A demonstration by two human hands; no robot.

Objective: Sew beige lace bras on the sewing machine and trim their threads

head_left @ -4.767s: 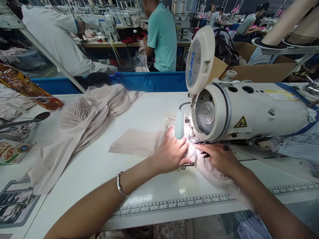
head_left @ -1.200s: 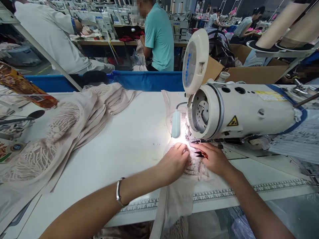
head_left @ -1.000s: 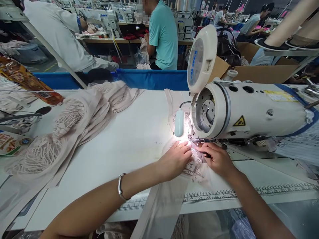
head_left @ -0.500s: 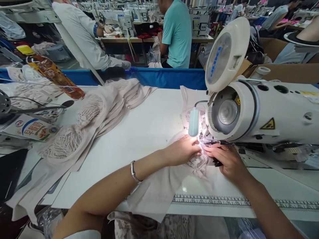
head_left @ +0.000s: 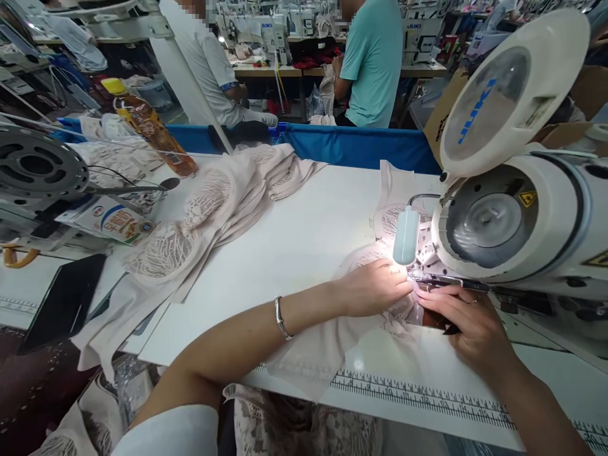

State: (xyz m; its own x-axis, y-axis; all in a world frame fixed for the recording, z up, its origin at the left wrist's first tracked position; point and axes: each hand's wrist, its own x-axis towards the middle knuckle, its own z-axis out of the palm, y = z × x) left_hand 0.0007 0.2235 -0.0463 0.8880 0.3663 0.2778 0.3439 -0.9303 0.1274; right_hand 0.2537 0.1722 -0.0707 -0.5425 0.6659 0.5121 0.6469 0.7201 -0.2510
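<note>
A pale pink lace bra (head_left: 327, 345) lies under the head of the white sewing machine (head_left: 565, 209), lit by a small work lamp (head_left: 406, 237). My left hand (head_left: 375, 288) wears a bracelet at its wrist and presses bent fingers onto the lace just left of the needle area. From the right, my right hand (head_left: 475, 320) pinches the fabric edge close to the machine's foot. Its fingertips nearly meet those of the left. A dark object (head_left: 441, 323), partly covered, shows beneath the right palm. The needle itself is hidden.
Several similar bras (head_left: 209, 196) are heaped on the left of the table. Beyond them are a tea bottle (head_left: 154, 136), a carton (head_left: 109, 218) and a black phone (head_left: 64, 304). A printed ruler (head_left: 422, 396) follows the front edge. Two people work behind the blue cloth barrier (head_left: 356, 147).
The camera view has turned left, so everything appears shifted right. Both hands stay on the bra beside the machine's foot, with only slight finger movement.
</note>
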